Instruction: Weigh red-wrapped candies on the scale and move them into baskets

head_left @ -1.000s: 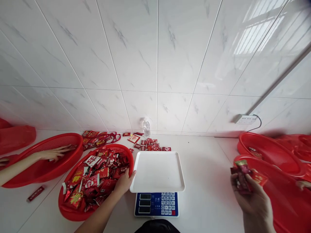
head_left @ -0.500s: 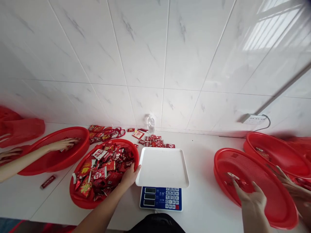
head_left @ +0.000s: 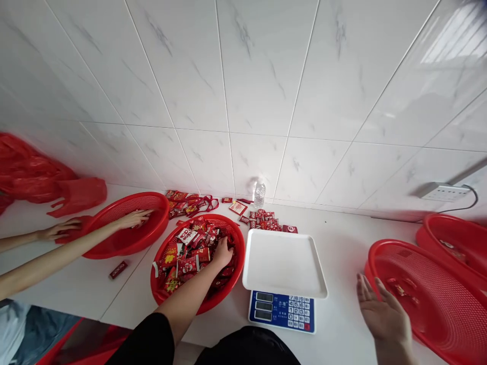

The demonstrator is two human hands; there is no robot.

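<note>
Presumably for reach, the packet basket (head_left: 239, 243) sits lower centre-left; left hand (head_left: 222, 253) inside, grip indeterminable; right hand (head_left: 384, 310), lower right, spread empty.

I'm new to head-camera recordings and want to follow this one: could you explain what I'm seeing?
There is no machine arm here; a person works with bare hands. The camera sits on their head, looking forward and down, so their arms enter from below.

The left hand is among small red packets in a round red basket; whether it grips one is hard to tell. The right hand is open, palm showing, with nothing visible in it, beside the right-hand basket.

Between them on the white table stands a scale with a white tray. Behind it are loose packets and a clear bottle. At far left, a co-worker's hand reaches into another basket.
</note>
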